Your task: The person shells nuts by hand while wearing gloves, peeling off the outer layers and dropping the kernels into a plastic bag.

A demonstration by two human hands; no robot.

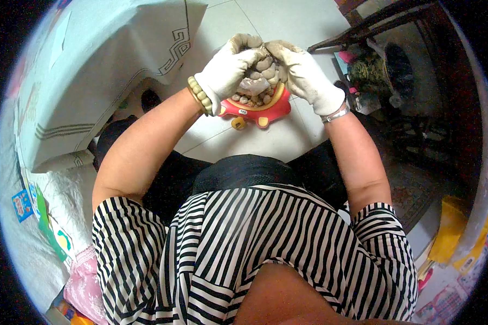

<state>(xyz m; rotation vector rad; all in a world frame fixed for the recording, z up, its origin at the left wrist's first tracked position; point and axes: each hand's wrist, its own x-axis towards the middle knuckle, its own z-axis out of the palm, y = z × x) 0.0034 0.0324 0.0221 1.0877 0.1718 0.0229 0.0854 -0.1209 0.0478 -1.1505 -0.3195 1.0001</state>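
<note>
Both of my hands wear dirty white gloves and meet over a red and yellow plastic bowl (265, 112) on the tiled floor. My left hand (229, 69) and my right hand (303, 73) together grip a lumpy grey-brown clump (261, 76) held just above the bowl. Several small brown pieces (249, 99) lie inside the bowl. A beaded bracelet sits on my left wrist and a silver bangle on my right wrist. The fingers hide much of the clump.
A table with a pale patterned cloth (92, 70) stands at the left. Dark wooden furniture (396, 32) and clutter fill the right. Coloured packets (35, 208) lie lower left, yellow bags (453, 233) lower right. My knees flank the bowl.
</note>
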